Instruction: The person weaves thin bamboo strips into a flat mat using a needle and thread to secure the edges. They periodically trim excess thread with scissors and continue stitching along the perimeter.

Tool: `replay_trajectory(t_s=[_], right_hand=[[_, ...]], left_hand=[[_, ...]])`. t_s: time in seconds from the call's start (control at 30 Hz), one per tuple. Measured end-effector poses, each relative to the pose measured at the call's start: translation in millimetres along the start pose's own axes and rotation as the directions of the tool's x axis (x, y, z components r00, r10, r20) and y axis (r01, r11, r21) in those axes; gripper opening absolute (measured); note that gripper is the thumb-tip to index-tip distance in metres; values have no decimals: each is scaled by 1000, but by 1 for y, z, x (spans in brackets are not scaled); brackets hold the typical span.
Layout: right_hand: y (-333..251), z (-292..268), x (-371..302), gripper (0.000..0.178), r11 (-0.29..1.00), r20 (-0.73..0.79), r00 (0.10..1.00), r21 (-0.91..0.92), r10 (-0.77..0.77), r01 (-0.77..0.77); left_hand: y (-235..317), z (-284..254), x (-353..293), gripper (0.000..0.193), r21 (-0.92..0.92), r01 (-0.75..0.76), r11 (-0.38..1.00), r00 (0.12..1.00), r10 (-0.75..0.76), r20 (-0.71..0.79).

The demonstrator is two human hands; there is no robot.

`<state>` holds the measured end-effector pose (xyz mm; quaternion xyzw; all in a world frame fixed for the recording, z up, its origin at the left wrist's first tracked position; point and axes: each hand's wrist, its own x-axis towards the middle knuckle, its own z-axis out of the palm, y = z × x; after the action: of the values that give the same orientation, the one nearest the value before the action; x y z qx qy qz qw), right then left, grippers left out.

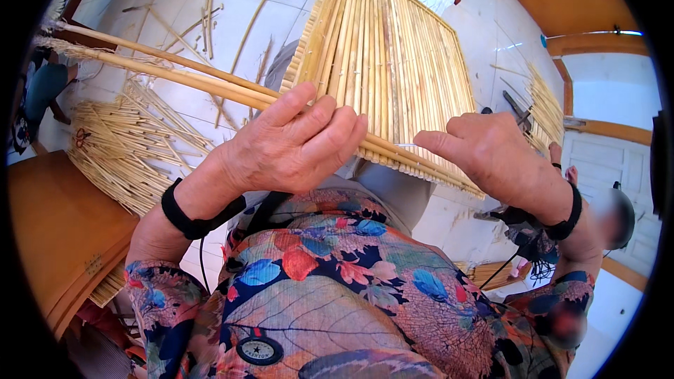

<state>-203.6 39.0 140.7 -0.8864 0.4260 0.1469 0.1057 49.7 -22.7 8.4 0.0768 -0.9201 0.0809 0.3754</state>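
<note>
A mat of pale yellow reed stalks (393, 56) lies in front of me, its stalks side by side, with bound, ridged borders. Along its near edge, my left hand (298, 142) is closed round long reed stalks (182, 77), whose frayed ends stretch far out to the left. At the right part of that edge is my right hand (484, 154), its fingers curled in a pinch. A thin, shiny needle-like piece (405, 144) shows at its thumb tip, touching the stalks. What else that hand may hold is hidden by the fingers.
A tied bundle of reeds (119, 144) lies on the left floor, above a brown wooden panel (63, 217). Loose stalks (242, 49) are scattered on the tiles. At right are another reed pile (544, 109), a dark tool (517, 109) and another person (611, 217).
</note>
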Motion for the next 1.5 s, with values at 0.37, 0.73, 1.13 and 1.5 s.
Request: replay_trajectory(t_s=[0.37,0.73,1.13,1.5], right_hand=[[3,15,5,24,998,-47,997,-6,-68,68],[4,10,13,18,989,-59,987,-18,-147,146],[3,9,18,20,986,-6,986,27,-164,164],[1,12,27,16,974,2,975,48,-223,222]], left_hand=[[3,0,-7,26,-12,17,1000,1000,-17,11],[0,-3,-7,32,34,2,999,1000,-2,19],[3,-2,-8,30,-5,41,999,999,-41,18],[6,-3,-6,26,-64,60,996,998,-58,25]])
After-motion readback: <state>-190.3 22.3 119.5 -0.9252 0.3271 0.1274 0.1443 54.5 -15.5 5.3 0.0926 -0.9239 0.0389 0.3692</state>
